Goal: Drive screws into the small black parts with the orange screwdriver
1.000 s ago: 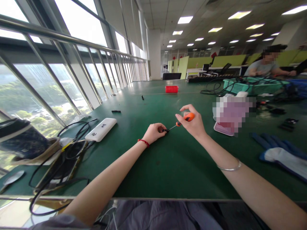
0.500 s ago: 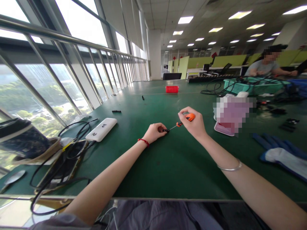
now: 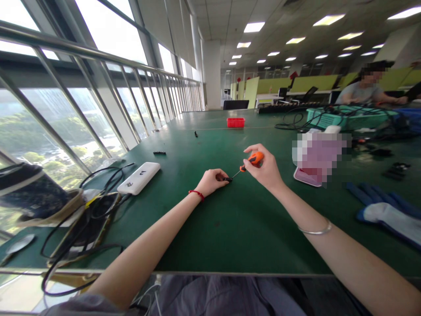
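My left hand point(image 3: 213, 181) rests on the green table with its fingers closed on a small black part point(image 3: 227, 179). What kind of part it is, I cannot make out. In my right hand point(image 3: 265, 167) is a screwdriver point(image 3: 255, 159) with an orange and black handle, held between thumb and fingers. Its thin shaft slants down to the left, and the tip meets the black part or lies right beside it. Part of the black piece is hidden behind my left fingers.
A white power bank point(image 3: 139, 178) and black cables lie to the left. Beyond are a small black strip point(image 3: 159, 153) and a red bin point(image 3: 236, 123). At right lie a partly blurred pink item point(image 3: 309, 177), a blue-and-white glove point(image 3: 388, 214) and a teal basket point(image 3: 345, 117). A person sits farther back.
My right fingers have shifted around the screwdriver handle, with the index finger now raised away from it. The handle stands slightly higher and more to the left. My left hand has stayed still.
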`<state>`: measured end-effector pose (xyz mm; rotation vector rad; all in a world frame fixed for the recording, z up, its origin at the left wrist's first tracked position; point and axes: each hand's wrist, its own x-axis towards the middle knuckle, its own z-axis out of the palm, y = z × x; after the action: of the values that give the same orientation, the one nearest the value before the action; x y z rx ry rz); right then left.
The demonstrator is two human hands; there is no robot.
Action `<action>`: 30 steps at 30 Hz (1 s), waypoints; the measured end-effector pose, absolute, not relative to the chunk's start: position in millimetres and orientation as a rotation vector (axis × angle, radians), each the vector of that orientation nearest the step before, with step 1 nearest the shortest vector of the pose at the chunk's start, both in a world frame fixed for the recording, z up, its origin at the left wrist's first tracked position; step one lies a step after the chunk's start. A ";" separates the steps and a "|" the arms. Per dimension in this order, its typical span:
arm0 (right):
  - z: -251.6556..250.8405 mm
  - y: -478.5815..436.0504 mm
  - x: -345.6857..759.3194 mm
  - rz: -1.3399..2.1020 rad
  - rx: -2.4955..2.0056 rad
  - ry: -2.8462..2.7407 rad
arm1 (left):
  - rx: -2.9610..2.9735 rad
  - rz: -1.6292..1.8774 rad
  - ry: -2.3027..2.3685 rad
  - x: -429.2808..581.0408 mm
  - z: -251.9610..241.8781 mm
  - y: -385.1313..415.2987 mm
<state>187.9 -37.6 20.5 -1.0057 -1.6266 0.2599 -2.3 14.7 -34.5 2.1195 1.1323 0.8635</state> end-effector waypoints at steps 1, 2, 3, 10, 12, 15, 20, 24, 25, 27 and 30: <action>20.2 -37.6 188.0 0.270 -1.012 -1.612 | 2.112 0.862 1.134 -2.3 -34.4 14.8; 19.9 -37.7 188.2 0.273 -1.028 -1.596 | 2.105 0.858 1.136 -2.3 -34.3 14.9; 19.6 -37.7 188.3 0.269 -1.051 -1.581 | 2.100 0.856 1.137 -2.3 -34.2 15.0; 21.2 -39.7 187.5 0.225 -1.066 -1.621 | 2.090 0.873 1.150 -2.1 -34.7 14.7; 20.8 -39.5 187.8 0.216 -1.056 -1.618 | 2.091 0.872 1.149 -2.0 -34.6 14.4; 19.2 -37.8 188.8 0.216 -1.060 -1.611 | 2.079 0.871 1.149 -1.9 -34.5 14.0; 18.4 -37.6 188.0 0.166 -1.118 -1.591 | 2.082 0.883 1.149 -1.8 -35.1 14.3; 19.7 -42.4 183.8 0.190 -0.993 -1.579 | 2.085 0.883 1.163 -1.4 -35.0 14.1; 19.8 -43.6 182.5 0.206 -0.963 -1.581 | 2.084 0.884 1.167 -1.4 -34.8 13.8; 19.7 -45.2 180.1 0.238 -0.930 -1.597 | 2.089 0.884 1.177 -1.4 -34.3 13.2; 18.4 -45.6 177.8 0.255 -0.934 -1.623 | 2.102 0.877 1.178 -1.4 -33.6 12.5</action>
<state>177.8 -45.6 18.4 -0.9335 -1.6227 0.2552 -1.4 12.5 -33.6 2.1019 1.1777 0.8769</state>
